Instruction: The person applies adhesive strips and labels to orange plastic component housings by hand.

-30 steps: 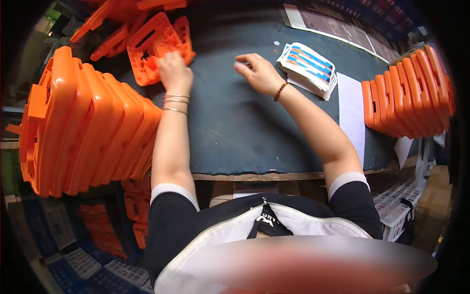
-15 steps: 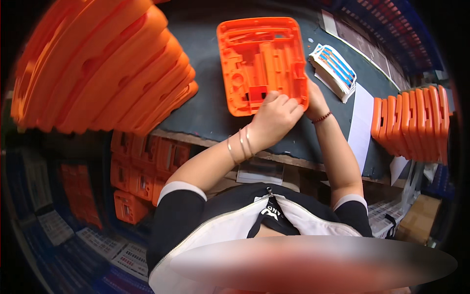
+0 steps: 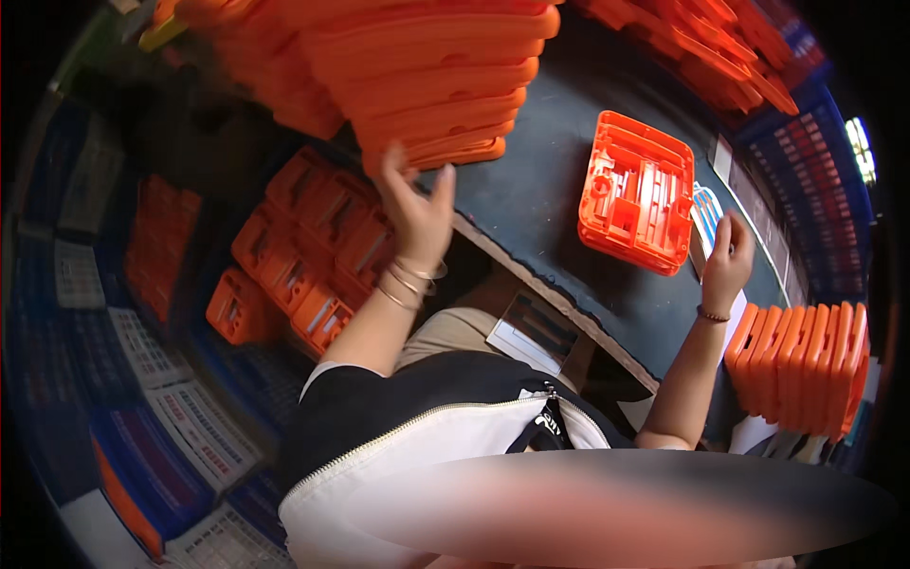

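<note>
My left hand (image 3: 417, 211) has its thumb and fingers apart and is a little blurred. It is at the lower edge of a tall stack of orange plastic case shells (image 3: 431, 85); whether it touches them I cannot tell. An orange molded plastic tray (image 3: 637, 194) with ribs and compartments lies on the dark table, out of both hands. My right hand (image 3: 728, 261) is just right of this tray, beside a small stack of printed cards (image 3: 703, 216). Its fingers are curled toward the thumb, and what they hold, if anything, is hidden.
A row of orange shells (image 3: 798, 365) stands at the right table edge. More orange pieces (image 3: 711, 47) lie at the far right, by a blue plastic crate (image 3: 820, 161). Orange cases (image 3: 313, 251) are piled below the table edge (image 3: 559, 299) at left.
Both hands have let go of the orange tray. The left hand has moved left to the tall stack; the right is beside the cards. My view has turned left.
</note>
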Available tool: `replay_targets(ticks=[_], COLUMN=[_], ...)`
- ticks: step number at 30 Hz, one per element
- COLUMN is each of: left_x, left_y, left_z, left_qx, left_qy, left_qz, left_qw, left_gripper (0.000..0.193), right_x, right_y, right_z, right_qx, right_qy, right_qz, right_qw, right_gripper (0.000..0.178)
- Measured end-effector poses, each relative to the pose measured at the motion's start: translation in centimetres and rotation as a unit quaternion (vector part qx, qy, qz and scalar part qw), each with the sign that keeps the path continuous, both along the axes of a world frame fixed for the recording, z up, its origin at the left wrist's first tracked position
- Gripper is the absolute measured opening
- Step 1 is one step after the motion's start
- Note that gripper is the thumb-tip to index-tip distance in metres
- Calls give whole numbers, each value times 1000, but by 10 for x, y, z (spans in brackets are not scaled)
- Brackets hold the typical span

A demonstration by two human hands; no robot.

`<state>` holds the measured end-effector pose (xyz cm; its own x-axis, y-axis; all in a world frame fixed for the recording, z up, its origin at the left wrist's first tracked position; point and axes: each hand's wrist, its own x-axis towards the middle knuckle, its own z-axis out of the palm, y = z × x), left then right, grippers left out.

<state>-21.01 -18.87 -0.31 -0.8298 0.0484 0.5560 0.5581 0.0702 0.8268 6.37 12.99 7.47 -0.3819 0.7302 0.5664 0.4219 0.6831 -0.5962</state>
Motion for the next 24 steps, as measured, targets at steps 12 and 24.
replay_targets(ticks=[12,24], left_x=[-107,-31], left_y=[-35,-2], left_z=[-42,-34], left_qx=[-174,-242], left_qy=[32,6], left_qz=[-27,134], left_qw=[984,961], left_gripper=[102,61], right_x=[-253,-291], right_y=[-213,-79], right_z=[198,187], right_qx=[461,425], right_qy=[-99,-100], right_qz=[253,356], right_qw=[845,826], right_gripper=[78,67])
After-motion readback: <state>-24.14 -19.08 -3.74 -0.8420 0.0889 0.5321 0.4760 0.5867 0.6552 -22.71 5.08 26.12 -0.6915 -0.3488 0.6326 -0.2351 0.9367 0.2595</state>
